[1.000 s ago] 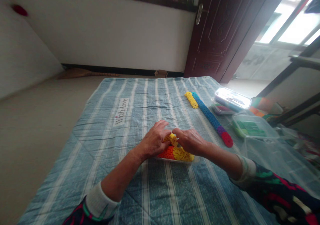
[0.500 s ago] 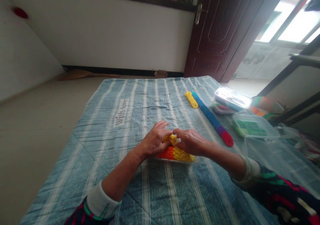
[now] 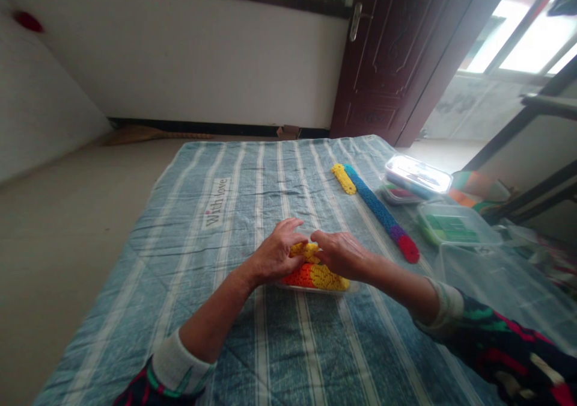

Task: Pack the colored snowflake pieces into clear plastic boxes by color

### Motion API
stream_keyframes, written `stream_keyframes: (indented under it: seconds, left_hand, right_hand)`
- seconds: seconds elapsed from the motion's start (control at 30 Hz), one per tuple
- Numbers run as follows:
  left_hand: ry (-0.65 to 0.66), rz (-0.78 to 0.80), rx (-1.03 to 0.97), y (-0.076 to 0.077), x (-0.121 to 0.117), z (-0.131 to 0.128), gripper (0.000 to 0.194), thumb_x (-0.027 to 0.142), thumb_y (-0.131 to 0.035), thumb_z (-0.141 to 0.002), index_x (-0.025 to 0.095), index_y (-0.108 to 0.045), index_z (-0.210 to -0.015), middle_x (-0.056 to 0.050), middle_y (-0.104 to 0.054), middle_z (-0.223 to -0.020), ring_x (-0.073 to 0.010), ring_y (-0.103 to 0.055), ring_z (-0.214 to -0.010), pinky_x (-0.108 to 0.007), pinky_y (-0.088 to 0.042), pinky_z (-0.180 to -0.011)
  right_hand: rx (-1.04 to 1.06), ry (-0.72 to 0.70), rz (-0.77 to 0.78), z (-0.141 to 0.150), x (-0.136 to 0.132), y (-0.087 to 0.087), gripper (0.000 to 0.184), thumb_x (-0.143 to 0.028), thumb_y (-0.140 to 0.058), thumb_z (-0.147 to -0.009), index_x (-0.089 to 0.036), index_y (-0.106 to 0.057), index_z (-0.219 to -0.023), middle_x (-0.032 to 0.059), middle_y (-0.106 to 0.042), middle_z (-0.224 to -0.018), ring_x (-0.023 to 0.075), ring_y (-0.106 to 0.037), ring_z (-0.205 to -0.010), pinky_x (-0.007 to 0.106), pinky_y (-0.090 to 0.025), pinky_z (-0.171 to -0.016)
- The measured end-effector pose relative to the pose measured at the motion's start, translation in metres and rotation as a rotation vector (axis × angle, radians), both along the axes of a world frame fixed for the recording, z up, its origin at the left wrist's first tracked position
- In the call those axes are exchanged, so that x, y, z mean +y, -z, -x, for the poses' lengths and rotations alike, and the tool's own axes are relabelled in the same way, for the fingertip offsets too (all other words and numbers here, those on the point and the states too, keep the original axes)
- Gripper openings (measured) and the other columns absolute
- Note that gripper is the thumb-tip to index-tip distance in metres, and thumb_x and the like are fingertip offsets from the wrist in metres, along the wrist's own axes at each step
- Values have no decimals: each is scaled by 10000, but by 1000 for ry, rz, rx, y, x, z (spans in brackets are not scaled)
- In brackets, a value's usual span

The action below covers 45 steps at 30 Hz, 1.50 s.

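Note:
My left hand [image 3: 276,251] and my right hand [image 3: 341,253] meet over a shallow clear tray [image 3: 354,288] holding orange and yellow pieces [image 3: 318,276]. Both hands pinch a short yellow strip of joined pieces [image 3: 305,250] between their fingertips, just above the tray. The tray rests on a blue striped cloth [image 3: 252,213] that covers the surface in front of me.
A long strip of blue, purple and red pieces [image 3: 381,212] lies to the right, with a short yellow strip [image 3: 343,178] beside its far end. Clear plastic boxes [image 3: 446,224] with coloured pieces stand at the right edge. A dark door [image 3: 396,51] is behind.
The yellow strip between my fingertips has tilted from upright to lying more level. Both hands stay in the same place over the tray.

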<state>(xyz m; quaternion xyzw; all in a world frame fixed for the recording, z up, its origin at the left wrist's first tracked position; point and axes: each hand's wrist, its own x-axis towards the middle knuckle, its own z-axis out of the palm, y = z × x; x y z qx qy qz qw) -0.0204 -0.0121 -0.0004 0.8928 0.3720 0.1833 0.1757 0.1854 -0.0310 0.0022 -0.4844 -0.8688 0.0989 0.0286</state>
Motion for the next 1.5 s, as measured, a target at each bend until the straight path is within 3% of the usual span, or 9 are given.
stream_keyframes:
  seconds: [0.27,0.47,0.73,0.9,1.5]
  left_hand:
    - [-35,32,0,-3,1,-3,273,239,-774,-746,176,-757,-1011,-168,-573,-1380,-388,-439,-1359,-593,-375,-1110]
    - [-47,12,-8,0,1,-5,238,306,-727,-810,179,-752,-1009,-170,-593,-1356,-386,-460,-1344,-603,-394,-1097]
    - [-30,22,-22,-11,5,14,306,136,-719,-735,185,-736,-1036,-142,-574,-1392,-337,-463,-1352,-554,-391,-1111]
    - [-51,68,22,-19,7,24,346,134,-724,-712,173,-734,-1056,-154,-561,-1408,-347,-451,-1366,-567,-376,-1115]
    - [-62,36,26,-7,6,15,299,139,-706,-703,184,-725,-998,-125,-611,-1346,-326,-501,-1317,-539,-423,-1079]
  right_hand:
    - [25,20,8,2,0,-2,134,-247,-497,-940,-182,-567,-1034,69,-707,-840,193,-612,-688,293,-231,-550]
    - [21,11,16,4,0,-5,184,-291,-456,-967,-183,-575,-1056,80,-724,-854,215,-635,-702,307,-233,-545]
    - [-35,23,21,4,-2,-9,198,-220,-449,-946,-147,-584,-1071,107,-736,-876,205,-638,-716,308,-217,-552]
    - [-31,17,27,4,-3,-11,246,-208,-449,-933,-144,-584,-1128,106,-734,-887,187,-620,-713,294,-228,-563]
    - [35,11,10,2,-2,-5,172,-206,-459,-925,-156,-589,-1025,58,-689,-792,132,-516,-608,290,-171,-535]
